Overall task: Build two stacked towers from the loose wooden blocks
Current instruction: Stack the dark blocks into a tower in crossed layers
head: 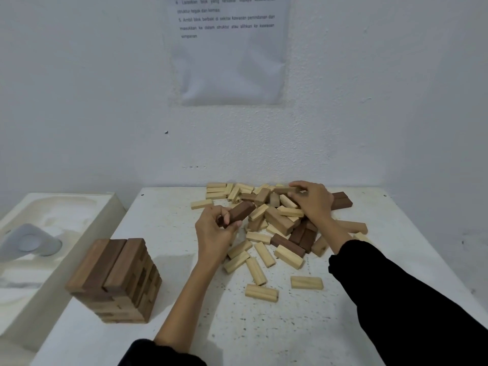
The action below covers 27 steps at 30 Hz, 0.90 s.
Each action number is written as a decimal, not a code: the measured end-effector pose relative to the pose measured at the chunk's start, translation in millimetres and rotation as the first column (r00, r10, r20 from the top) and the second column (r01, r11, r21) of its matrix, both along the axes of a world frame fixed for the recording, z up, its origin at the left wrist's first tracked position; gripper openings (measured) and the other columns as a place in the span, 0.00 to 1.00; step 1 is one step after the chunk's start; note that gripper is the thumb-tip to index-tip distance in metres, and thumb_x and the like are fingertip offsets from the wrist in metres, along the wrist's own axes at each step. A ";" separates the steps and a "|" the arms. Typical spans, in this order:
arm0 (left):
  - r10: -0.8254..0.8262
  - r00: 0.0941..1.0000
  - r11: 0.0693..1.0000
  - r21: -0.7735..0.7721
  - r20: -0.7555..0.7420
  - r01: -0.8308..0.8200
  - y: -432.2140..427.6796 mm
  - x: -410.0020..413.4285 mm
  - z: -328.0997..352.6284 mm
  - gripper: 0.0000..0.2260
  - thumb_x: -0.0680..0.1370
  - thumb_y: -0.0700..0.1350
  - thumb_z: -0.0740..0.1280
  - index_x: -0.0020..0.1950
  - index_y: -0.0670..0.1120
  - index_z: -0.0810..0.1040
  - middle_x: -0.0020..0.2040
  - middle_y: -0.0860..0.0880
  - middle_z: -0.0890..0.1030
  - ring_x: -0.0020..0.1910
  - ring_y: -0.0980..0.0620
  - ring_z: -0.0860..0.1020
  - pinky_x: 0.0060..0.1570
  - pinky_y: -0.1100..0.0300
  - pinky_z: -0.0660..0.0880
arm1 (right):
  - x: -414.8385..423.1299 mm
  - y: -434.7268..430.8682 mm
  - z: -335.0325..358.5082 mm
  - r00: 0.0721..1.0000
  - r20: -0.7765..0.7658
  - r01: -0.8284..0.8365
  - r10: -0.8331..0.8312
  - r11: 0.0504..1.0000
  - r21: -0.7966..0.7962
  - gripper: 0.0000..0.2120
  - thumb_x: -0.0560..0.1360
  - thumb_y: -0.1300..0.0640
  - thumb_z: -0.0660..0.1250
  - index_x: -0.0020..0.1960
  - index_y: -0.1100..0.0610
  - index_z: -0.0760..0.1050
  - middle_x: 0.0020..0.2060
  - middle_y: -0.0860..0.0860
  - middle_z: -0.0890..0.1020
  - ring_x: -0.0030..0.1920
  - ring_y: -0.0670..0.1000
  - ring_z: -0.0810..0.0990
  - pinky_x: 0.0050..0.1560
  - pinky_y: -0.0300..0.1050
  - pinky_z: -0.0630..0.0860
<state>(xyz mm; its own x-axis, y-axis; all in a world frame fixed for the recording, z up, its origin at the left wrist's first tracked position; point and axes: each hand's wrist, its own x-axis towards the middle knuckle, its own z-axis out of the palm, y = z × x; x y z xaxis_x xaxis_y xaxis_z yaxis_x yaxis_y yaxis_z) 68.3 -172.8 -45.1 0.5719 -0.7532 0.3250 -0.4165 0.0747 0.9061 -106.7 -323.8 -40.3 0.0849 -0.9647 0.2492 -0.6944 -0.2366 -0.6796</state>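
- The left hand [214,229] has its fingers and thumb curled round one dark brown block [239,213]. It holds the block up off the table, just left of the pile.
- The right hand [313,199] reaches over the pile to the far edge of the table. Its fingers and thumb pinch one brown block [285,190] that lies on top of the pile.
- Both arms wear black sleeves [401,291].
- The pile of loose blocks [277,224] lies on the white table [184,318], from the middle to the far edge. It has light blocks, brown blocks and dark brown blocks, heaped on one another. There are too many, and too many are hidden, to count them.
- Some light blocks lie flat by themselves on the near side of the pile.
- Two dark blocks [342,200] lie side by side at the far right of the pile.
- One tower [113,281] stands near the left edge of the table, well apart from the pile. Its top layer has three brown blocks side by side.
- Left of the table is one white tray [66,207] with one grey thing [29,243] in it.
- One sheet of paper [229,54] hangs on the wall. Step 5 starts "Ambil blok berbaki di sekitar kawasan" and ends "simpanan". The rest is too blurry to read well.
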 end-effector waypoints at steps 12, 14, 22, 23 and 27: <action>-0.156 0.988 0.986 -0.055 0.014 0.157 37.9 -13.8 17.0 0.21 0.63 0.29 0.76 0.31 0.48 0.67 0.41 0.46 0.78 0.47 0.57 0.77 0.45 0.72 0.71 | -30.9 129.8 14.2 0.893 0.429 -0.061 0.136 0.981 -0.183 0.14 0.66 0.63 0.75 0.42 0.47 0.76 0.43 0.42 0.80 0.49 0.49 0.77 0.48 0.40 0.71; -0.208 0.977 0.977 -0.041 0.042 0.210 57.8 -15.6 16.4 0.21 0.63 0.28 0.76 0.30 0.48 0.67 0.40 0.48 0.78 0.48 0.59 0.79 0.46 0.70 0.73 | -41.9 157.6 9.3 0.899 0.416 -0.078 0.138 0.984 -0.158 0.15 0.66 0.63 0.75 0.41 0.46 0.74 0.42 0.41 0.79 0.47 0.48 0.76 0.46 0.37 0.70; -0.323 0.930 0.946 0.096 0.176 0.311 135.5 -19.9 1.9 0.21 0.63 0.29 0.76 0.30 0.49 0.67 0.41 0.47 0.79 0.47 0.59 0.79 0.45 0.68 0.74 | -83.8 234.0 -22.1 0.917 0.334 -0.218 0.219 0.975 -0.041 0.14 0.66 0.63 0.76 0.40 0.48 0.75 0.41 0.40 0.80 0.48 0.43 0.75 0.47 0.26 0.67; -0.331 0.925 0.943 0.102 0.187 0.317 142.9 -20.0 0.1 0.21 0.63 0.29 0.76 0.30 0.49 0.67 0.41 0.47 0.79 0.47 0.59 0.79 0.45 0.66 0.74 | -88.2 239.3 -23.6 0.915 0.327 -0.243 0.237 0.970 -0.026 0.14 0.66 0.63 0.76 0.40 0.47 0.75 0.43 0.39 0.80 0.49 0.42 0.75 0.47 0.26 0.67; -0.348 0.919 0.935 0.142 0.184 0.326 168.2 -25.1 -6.7 0.21 0.62 0.30 0.76 0.29 0.49 0.67 0.41 0.47 0.79 0.47 0.58 0.79 0.44 0.64 0.75 | -103.9 252.7 -24.7 0.892 0.275 -0.385 0.358 0.921 0.049 0.14 0.68 0.62 0.75 0.41 0.44 0.75 0.46 0.37 0.80 0.52 0.41 0.74 0.50 0.28 0.67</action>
<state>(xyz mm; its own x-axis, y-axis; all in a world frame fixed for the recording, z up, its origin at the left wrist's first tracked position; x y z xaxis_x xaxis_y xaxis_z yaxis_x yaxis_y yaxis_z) 43.1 -4.6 -51.8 0.2083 -0.9262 0.3144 -0.5596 0.1507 0.8149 -210.6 -71.1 -65.0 0.3888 -0.8959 0.2150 -0.3681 -0.3650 -0.8552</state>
